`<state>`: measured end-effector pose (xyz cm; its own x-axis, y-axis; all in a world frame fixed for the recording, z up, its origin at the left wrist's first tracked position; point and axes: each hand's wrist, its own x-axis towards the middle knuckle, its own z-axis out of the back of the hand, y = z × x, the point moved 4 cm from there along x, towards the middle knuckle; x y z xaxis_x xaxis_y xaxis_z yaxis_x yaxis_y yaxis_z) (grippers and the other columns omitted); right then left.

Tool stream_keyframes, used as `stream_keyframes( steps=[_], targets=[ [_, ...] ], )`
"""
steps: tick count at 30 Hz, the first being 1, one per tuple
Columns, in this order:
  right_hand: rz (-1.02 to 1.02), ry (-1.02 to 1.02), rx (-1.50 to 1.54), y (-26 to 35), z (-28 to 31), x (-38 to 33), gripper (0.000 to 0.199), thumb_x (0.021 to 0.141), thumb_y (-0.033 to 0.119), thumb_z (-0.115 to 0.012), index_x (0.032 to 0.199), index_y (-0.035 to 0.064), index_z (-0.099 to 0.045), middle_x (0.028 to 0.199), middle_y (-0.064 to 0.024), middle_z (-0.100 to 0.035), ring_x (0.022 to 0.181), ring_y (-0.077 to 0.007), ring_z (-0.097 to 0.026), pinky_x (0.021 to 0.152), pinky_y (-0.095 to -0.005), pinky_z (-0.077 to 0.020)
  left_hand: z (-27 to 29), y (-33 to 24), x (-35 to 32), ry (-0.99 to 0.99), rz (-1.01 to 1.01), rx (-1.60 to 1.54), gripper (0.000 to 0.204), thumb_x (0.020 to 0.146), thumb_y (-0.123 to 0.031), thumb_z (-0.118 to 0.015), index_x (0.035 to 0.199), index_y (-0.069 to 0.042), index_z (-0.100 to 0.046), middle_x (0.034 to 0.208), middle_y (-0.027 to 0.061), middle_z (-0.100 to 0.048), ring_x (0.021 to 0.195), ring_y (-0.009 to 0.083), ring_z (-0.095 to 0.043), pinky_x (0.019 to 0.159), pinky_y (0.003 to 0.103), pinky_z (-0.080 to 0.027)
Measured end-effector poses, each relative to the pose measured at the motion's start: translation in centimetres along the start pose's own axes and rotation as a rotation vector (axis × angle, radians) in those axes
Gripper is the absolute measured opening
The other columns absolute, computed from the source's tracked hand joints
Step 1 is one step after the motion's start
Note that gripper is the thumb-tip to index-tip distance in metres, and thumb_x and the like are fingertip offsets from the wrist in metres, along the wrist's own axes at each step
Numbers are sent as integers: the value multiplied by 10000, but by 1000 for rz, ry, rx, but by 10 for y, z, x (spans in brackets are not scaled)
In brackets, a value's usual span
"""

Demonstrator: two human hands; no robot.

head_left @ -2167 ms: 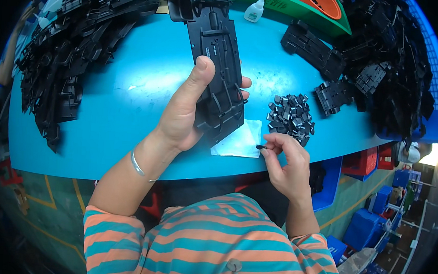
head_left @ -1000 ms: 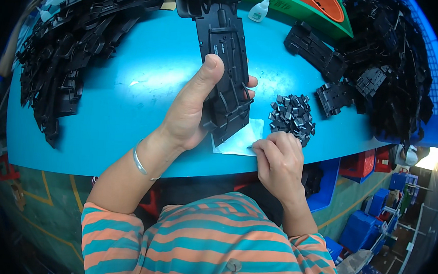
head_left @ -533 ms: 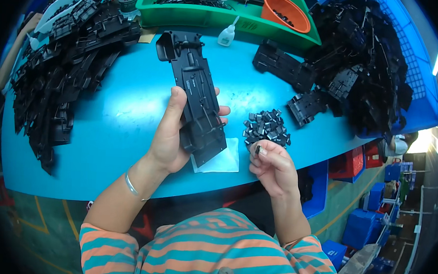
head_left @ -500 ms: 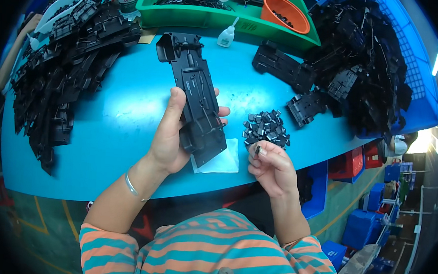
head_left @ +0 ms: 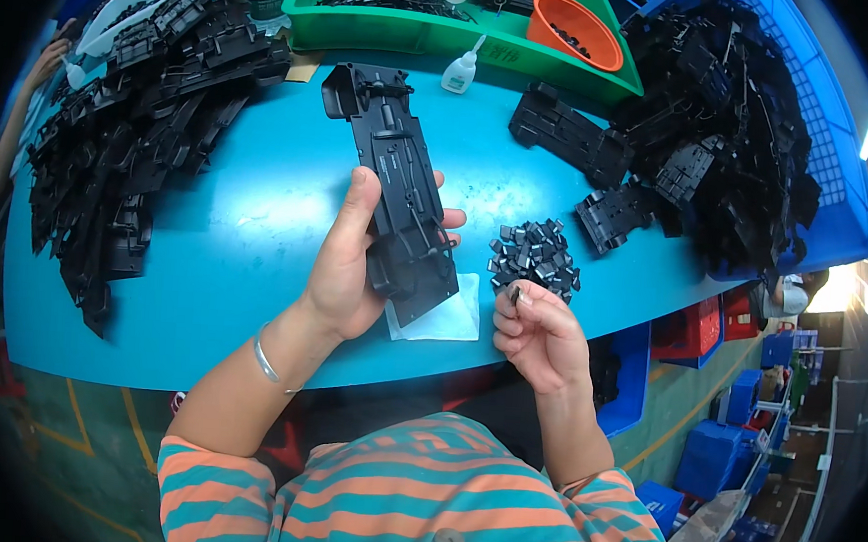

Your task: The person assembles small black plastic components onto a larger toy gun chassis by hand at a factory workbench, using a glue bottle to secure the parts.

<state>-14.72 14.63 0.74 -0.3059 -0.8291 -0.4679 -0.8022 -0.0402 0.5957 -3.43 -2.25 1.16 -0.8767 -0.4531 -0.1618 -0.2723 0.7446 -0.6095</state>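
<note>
My left hand (head_left: 350,266) is closed round a long black plastic chassis (head_left: 400,184), thumb on its left edge and fingertips showing past its right edge. The chassis is tilted up over the table, its raised moulded ribs facing me. Between thumb and fingers of my right hand (head_left: 544,339) is a small black plastic clip (head_left: 514,295), mostly covered by the fingertips. Just beyond that hand lies a heap of similar small black clips (head_left: 536,255). A white cloth (head_left: 451,317) is spread flat under the lower end of the chassis.
Black chassis parts (head_left: 155,125) are piled at the left. More fill a blue crate (head_left: 842,187) at the right, with loose ones (head_left: 571,135) beside it. A small glue bottle (head_left: 460,72) stands before a green tray (head_left: 369,31) holding an orange bowl (head_left: 596,54). Another person's hand (head_left: 47,61) shows far left.
The view has shifted slightly. Both hands keep their grips, and the chassis and clip stay at nearly the same places over the table.
</note>
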Motion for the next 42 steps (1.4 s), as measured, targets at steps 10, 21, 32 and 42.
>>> stream_keyframes(
  steps=[10,21,32,42],
  targets=[
    [1076,-65,-1775,10,-42,-20,76,760,-11,-630,825,19,-604,770,-68,-613,666,-213,-598,588,-300,-471,0,-2,0,5,-35,1,807,933,-665,-257,1371,0,-383,1156,234,-607,1011,261,-638,867,380,-533],
    [1302,-89,-1539,20,-66,-34,201,649,-101,-672,815,10,-644,769,-97,-650,655,-248,-643,581,-306,-511,-12,-3,-5,164,-7,-53,904,883,-737,-273,1363,20,-392,1155,218,-609,1024,267,-637,867,386,-535],
    [1395,-62,-1560,12,-70,-24,237,629,-86,-692,843,5,-646,774,-96,-643,639,-238,-635,561,-300,-516,-13,0,-7,214,-12,-9,948,863,-757,-290,1395,27,-344,1172,208,-599,1061,267,-617,903,387,-519],
    [1388,-63,-1585,9,-70,-22,231,632,-82,-690,843,3,-648,774,-94,-647,644,-236,-638,569,-301,-520,-16,1,-9,256,-28,25,951,866,-750,-300,1408,31,-315,1193,191,-586,1085,249,-596,923,381,-504]
  ],
)
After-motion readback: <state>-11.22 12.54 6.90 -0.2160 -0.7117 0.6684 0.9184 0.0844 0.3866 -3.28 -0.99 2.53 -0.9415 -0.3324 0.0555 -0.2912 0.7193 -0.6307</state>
